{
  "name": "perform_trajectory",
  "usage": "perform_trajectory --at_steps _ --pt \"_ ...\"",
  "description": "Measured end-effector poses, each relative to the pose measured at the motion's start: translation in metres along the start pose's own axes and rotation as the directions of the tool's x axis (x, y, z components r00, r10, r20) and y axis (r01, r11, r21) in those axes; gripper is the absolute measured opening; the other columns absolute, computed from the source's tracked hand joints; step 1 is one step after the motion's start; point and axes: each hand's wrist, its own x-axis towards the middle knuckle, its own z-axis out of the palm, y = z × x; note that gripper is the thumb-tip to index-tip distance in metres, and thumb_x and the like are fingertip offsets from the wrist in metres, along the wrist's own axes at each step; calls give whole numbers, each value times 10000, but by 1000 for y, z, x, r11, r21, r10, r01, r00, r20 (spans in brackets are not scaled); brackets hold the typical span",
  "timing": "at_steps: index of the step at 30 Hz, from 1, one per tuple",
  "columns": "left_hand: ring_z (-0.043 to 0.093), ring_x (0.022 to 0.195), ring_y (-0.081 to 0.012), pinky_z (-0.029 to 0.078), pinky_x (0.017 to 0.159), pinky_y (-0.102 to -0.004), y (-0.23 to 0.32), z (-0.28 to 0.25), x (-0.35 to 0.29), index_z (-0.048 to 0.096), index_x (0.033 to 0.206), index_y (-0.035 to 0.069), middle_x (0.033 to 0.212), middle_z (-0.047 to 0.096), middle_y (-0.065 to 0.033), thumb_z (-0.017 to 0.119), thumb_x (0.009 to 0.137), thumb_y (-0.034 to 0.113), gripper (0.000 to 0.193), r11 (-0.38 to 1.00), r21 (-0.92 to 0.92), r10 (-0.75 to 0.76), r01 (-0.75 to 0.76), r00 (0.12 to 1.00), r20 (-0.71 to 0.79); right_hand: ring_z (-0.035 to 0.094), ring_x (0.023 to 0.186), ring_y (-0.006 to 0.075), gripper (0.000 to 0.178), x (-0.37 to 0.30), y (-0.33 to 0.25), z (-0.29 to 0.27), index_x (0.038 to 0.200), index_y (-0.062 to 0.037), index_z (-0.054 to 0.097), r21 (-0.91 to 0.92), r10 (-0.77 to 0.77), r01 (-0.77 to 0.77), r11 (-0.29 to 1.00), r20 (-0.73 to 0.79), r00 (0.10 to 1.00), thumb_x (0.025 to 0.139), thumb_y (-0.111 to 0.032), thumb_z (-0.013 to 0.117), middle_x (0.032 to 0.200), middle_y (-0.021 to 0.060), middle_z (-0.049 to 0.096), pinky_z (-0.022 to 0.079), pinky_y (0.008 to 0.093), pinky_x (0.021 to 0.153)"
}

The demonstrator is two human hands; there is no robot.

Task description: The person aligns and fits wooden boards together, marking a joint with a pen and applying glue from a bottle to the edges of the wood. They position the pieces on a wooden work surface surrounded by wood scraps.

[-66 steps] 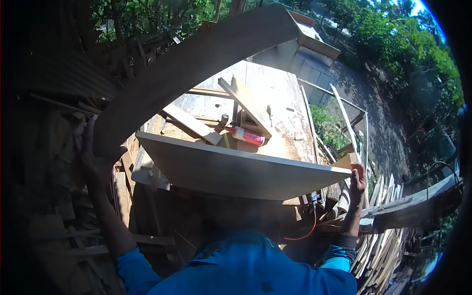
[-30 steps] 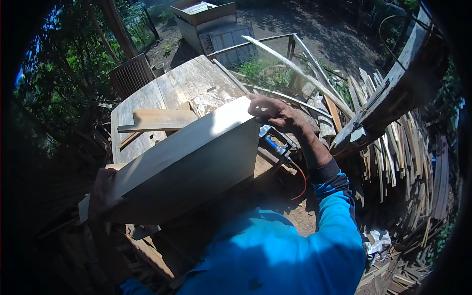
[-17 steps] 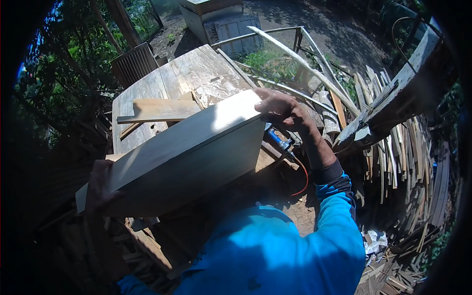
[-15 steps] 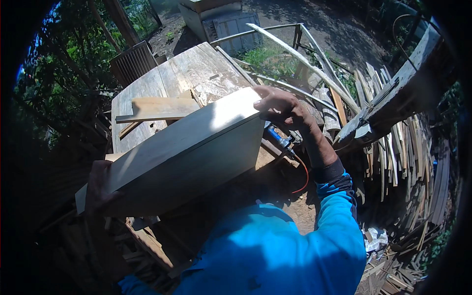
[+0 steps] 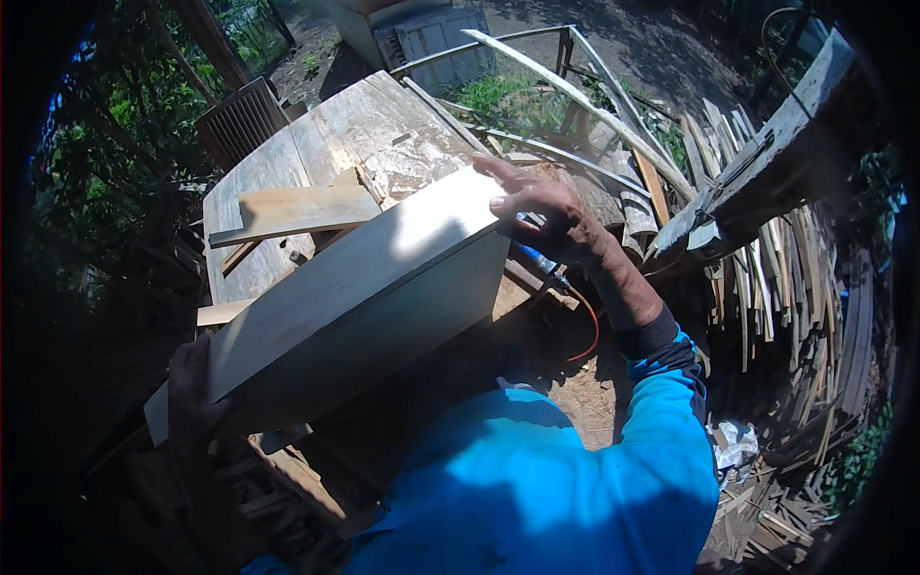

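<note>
Brought together since the frame about two seconds ago, when they stood apart, two wooden boards now meet along a long edge: a sunlit upper board over a shaded lower board, slanting across the near side of a worn table. Two hands grip opposite ends, apparently to keep the pair lined up. The left hand curls its fingers over the left end, thumb on the near face; the right hand clasps the upper board's right end, thumb and fingers spread across it. Whether anything beneath bears the boards cannot be told. One broad plank lies loose on the table, seemingly set aside. Below the right hand, one partly hidden blue tool trails one orange hose; slats beyond counting crowd the right.
</note>
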Motion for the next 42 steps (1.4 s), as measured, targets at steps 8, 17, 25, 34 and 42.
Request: perform_trajectory --at_steps 8,17,25,34,42 --pt "501 1190 -397 416 1014 -467 -2 -3 1 464 1405 36 1268 508 -205 759 522 231 951 997 -1 -75 75 996 47 575 1251 413 384 4 -1 4 1138 -135 571 -97 -110 109 989 -5 994 830 39 723 1387 252 548 521 449 963" --pt "495 1163 -419 403 993 -510 5 -4 10 419 1439 -1 1273 512 -229 677 765 582 928 1000 -16 8 -7 999 44 630 1174 382 314 2 -1 3 1089 -84 573 -29 -63 62 998 -42 997 837 51 702 1374 256 556 551 422 899" --pt "488 1166 -424 381 1010 -522 21 -6 6 389 1481 0 1287 505 -237 610 823 543 881 988 122 93 -94 996 13 629 1187 369 228 9 -2 16 1055 -52 622 -39 -113 109 993 -123 986 852 29 690 1335 236 595 563 418 916" --pt "444 1255 -437 315 1107 -574 42 -15 3 384 1521 186 1352 451 -240 662 850 337 743 997 73 40 -33 995 -90 404 1378 486 174 -8 16 17 1143 -157 577 42 -35 42 998 -161 986 1021 -59 501 1484 309 411 383 576 1095" --pt "467 1230 -422 351 1093 -547 36 -5 -9 366 1532 217 1310 485 -228 680 852 356 762 996 83 44 -35 994 -100 451 1349 470 212 -10 9 37 1240 -155 494 74 5 9 997 -187 982 1039 -92 468 1448 318 449 391 565 1089"
